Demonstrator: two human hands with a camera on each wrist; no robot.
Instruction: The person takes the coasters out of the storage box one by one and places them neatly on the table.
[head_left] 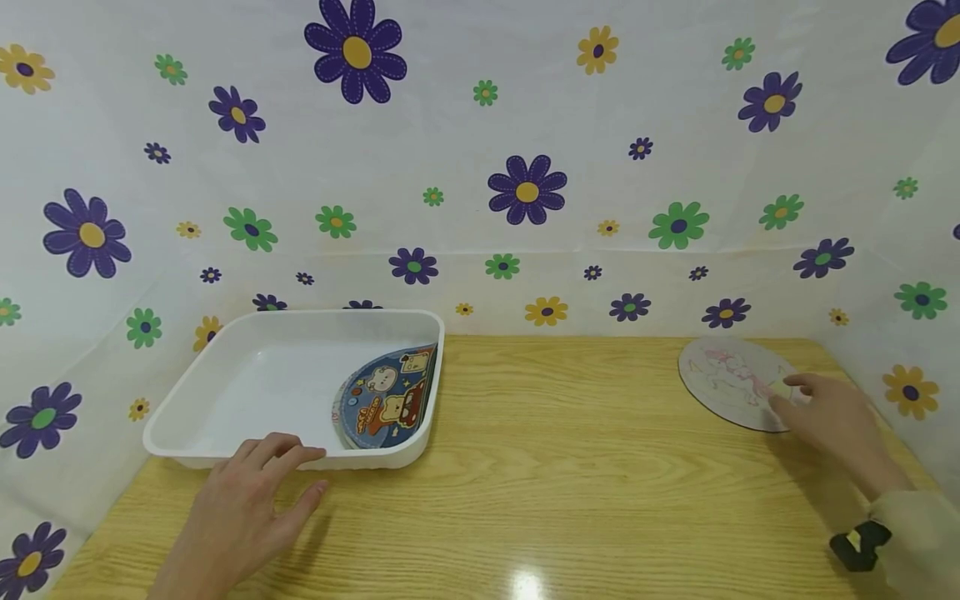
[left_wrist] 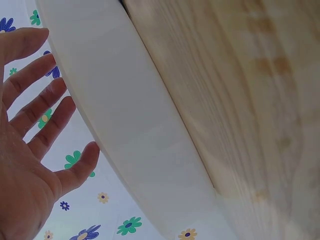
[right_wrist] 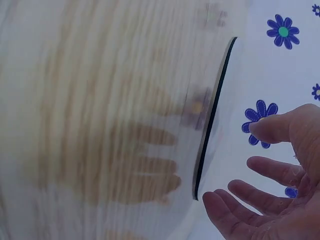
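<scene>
A round, pale mat (head_left: 731, 383) with a faint pinkish drawing lies on the table at the far right. My right hand (head_left: 836, 425) is over its right edge, fingers loosely bent and apart. In the right wrist view the mat's thin dark edge (right_wrist: 215, 117) shows, and the right hand (right_wrist: 275, 185) holds nothing. A white tray (head_left: 292, 461) stands at the left. My left hand (head_left: 243, 504) is at its front rim with fingers spread; whether they touch it I cannot tell. From below, the left wrist view shows that hand (left_wrist: 37, 130) beside the tray's wall (left_wrist: 115, 100).
Inside the tray, against its right wall, is a dark blue, round-edged item (head_left: 386, 400) printed with cartoon bears. The wood-grain table (head_left: 555, 467) extends between tray and mat. A white flowered cloth (head_left: 450, 125) hangs behind and at both sides.
</scene>
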